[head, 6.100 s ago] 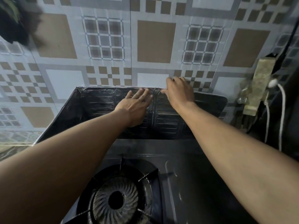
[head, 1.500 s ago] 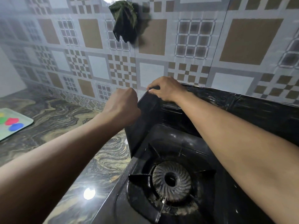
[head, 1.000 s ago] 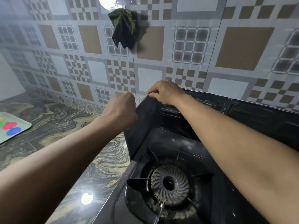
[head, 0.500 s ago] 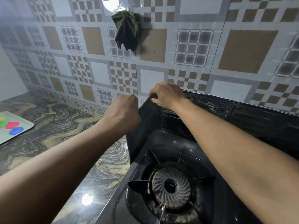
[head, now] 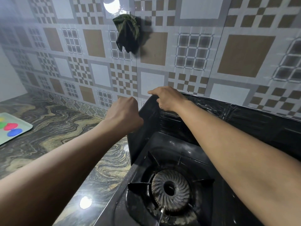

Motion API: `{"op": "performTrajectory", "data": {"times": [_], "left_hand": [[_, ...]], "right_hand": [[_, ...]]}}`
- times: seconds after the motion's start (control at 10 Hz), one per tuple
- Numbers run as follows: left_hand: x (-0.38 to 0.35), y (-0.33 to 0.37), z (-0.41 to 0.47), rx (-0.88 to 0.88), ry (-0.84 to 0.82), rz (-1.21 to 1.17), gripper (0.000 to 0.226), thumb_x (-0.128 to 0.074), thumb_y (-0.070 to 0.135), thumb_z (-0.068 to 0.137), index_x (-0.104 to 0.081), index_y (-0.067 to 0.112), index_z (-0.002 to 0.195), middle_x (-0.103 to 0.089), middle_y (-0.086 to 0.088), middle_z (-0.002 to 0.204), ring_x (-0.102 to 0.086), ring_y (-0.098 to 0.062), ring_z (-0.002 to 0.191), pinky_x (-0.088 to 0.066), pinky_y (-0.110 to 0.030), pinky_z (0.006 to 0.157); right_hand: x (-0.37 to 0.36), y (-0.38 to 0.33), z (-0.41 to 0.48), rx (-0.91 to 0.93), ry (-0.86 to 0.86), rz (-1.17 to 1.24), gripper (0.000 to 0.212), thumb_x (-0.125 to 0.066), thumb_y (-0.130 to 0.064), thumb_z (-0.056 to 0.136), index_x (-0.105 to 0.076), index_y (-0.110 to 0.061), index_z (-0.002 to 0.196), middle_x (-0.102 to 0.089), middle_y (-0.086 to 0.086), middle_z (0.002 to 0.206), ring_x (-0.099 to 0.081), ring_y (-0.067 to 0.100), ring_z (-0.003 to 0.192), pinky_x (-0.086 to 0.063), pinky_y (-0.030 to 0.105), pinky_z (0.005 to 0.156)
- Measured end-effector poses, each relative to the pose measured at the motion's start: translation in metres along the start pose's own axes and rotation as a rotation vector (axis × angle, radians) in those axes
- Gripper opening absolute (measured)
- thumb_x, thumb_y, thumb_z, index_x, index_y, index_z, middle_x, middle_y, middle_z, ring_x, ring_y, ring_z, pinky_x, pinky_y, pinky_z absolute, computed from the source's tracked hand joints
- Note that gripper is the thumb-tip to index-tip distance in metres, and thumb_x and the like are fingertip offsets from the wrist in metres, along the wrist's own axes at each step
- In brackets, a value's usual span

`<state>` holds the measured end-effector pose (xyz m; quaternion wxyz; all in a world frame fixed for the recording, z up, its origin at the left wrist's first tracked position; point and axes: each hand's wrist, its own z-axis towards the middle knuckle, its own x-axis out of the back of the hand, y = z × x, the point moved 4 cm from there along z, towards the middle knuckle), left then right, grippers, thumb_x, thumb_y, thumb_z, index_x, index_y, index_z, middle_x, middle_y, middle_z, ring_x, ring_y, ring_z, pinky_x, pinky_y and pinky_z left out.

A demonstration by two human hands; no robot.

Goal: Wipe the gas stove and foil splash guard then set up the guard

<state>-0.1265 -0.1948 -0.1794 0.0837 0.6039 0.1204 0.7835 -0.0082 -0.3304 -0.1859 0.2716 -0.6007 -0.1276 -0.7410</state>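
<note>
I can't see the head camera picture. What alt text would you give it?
Two bare hands grip a black foil splash guard at the back left corner of a gas stove: the left hand on the side panel, the right hand on the top edge. A dark cloth hangs on the tiled wall above.

Both my bare arms reach out in front, my left hand [head: 124,115] curled tight at the side edge of the foil guard [head: 254,119], my right hand [head: 168,99] hooking its fingers over the top edge.
</note>
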Motion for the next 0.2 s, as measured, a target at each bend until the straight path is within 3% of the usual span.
{"op": "performTrajectory", "data": {"times": [0.1,0.2], "left_hand": [[0.0002,0.0013,0.0,-0.019,-0.004,0.012,0.019,-0.064,0.009,0.063,-0.065,0.014,0.081,-0.073,-0.018,0.095,-0.07,-0.032,0.083,-0.062,-0.04,0.067],[0.0022,0.0018,0.0007,-0.037,0.01,-0.005,0.02,-0.066,0.011,0.065,-0.065,0.014,0.085,-0.074,-0.018,0.095,-0.071,-0.032,0.085,-0.062,-0.041,0.071]], "right_hand": [[0.0005,0.0006,-0.0017,0.0,-0.009,0.015,0.069,-0.052,0.01,0.087,-0.045,-0.024,0.146,-0.047,0.005,0.149,-0.043,0.028,0.136,-0.042,0.043,0.108],[0.0079,0.0004,-0.0079,-0.022,0.014,0.01,0.072,-0.051,0.01,0.083,-0.044,-0.024,0.147,-0.047,0.005,0.149,-0.044,0.028,0.136,-0.043,0.043,0.107]]}}
